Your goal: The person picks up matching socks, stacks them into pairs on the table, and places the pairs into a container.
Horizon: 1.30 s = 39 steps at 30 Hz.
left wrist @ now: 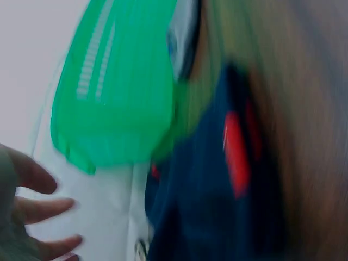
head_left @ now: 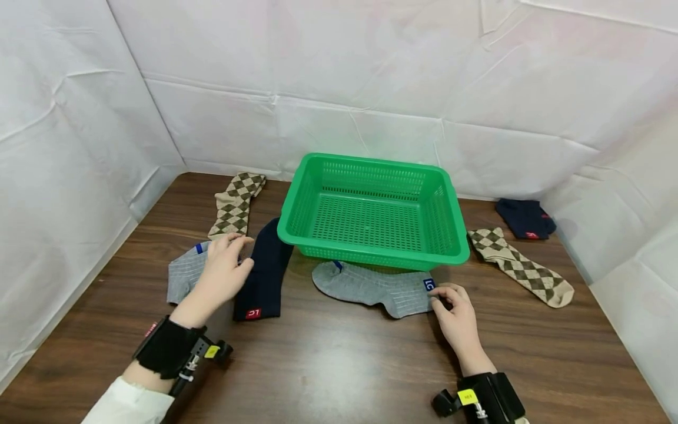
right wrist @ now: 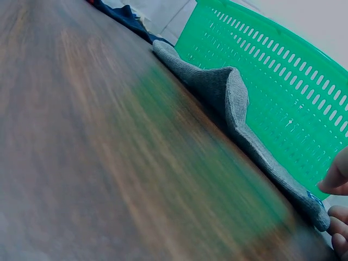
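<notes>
A grey ribbed sock point(head_left: 365, 288) with a blue LC label lies in front of the green basket point(head_left: 371, 254). My right hand point(head_left: 458, 321) pinches its cuff edge beside the label; in the right wrist view the fingertips point(right wrist: 340, 187) meet that end of the sock. My left hand point(head_left: 225, 271) is over another grey sock point(head_left: 182, 274) at the left, partly covering it, with fingers spread and holding nothing. Just right of that hand lies a navy sock point(head_left: 267, 271) with a red LC label, blurred in the left wrist view.
A brown argyle sock point(head_left: 233, 206) lies at the back left. Its like, another argyle sock point(head_left: 524, 268), is right of the basket, near a folded navy sock point(head_left: 521, 218). White sheeting point(head_left: 344, 76) walls the back and sides of the wooden table point(head_left: 328, 377).
</notes>
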Each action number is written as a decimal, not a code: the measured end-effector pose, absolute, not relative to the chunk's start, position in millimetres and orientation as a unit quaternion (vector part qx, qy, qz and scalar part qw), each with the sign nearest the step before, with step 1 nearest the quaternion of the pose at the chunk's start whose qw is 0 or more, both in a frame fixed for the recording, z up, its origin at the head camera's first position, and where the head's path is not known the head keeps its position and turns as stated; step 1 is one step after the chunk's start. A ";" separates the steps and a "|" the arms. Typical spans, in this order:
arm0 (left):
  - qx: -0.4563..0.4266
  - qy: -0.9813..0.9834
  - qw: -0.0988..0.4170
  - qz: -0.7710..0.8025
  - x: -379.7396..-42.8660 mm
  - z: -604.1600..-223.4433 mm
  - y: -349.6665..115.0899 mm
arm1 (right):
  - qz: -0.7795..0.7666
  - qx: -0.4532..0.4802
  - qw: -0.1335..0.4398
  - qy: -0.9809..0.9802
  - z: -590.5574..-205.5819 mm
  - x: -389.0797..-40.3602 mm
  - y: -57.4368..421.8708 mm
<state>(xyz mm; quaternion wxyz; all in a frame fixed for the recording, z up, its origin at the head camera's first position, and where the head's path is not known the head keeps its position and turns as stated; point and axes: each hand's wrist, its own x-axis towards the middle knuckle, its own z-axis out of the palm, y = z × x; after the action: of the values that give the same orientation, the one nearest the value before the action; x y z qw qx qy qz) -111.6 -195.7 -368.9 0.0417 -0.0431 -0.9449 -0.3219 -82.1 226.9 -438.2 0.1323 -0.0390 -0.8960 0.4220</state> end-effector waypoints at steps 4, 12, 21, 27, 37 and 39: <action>-0.013 -0.968 0.001 -0.250 -119.5 -366.4 -215.3 | 0.421 -0.038 0.131 -0.897 -439.2 -81.0 227.5; 0.003 -0.982 -0.129 -0.137 -121.5 -371.8 -244.0 | 0.418 -0.041 0.124 -0.899 -438.6 -80.2 227.4; -0.019 -0.978 -0.186 -0.093 -115.4 -376.5 -267.7 | 0.416 -0.035 0.126 -0.900 -437.3 -82.0 226.6; -0.005 -0.973 -0.204 -0.107 -109.0 -377.4 -280.8 | 0.413 -0.026 0.128 -0.901 -437.4 -83.0 226.4; -0.011 -0.970 -0.224 -0.091 -94.3 -380.1 -298.6 | 0.407 -0.023 0.124 -0.905 -438.6 -82.7 226.9; -0.023 -0.970 -0.227 -0.079 -89.6 -380.3 -300.7 | 0.406 -0.023 0.122 -0.905 -438.2 -82.6 227.1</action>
<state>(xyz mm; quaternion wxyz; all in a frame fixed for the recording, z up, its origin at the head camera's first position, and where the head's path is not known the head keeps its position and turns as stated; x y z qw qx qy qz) -89.6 -300.7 -380.3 -0.2273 -0.0226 -0.9704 -0.0787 -82.6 227.1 -438.2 0.1217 -0.0229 -0.9054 0.4061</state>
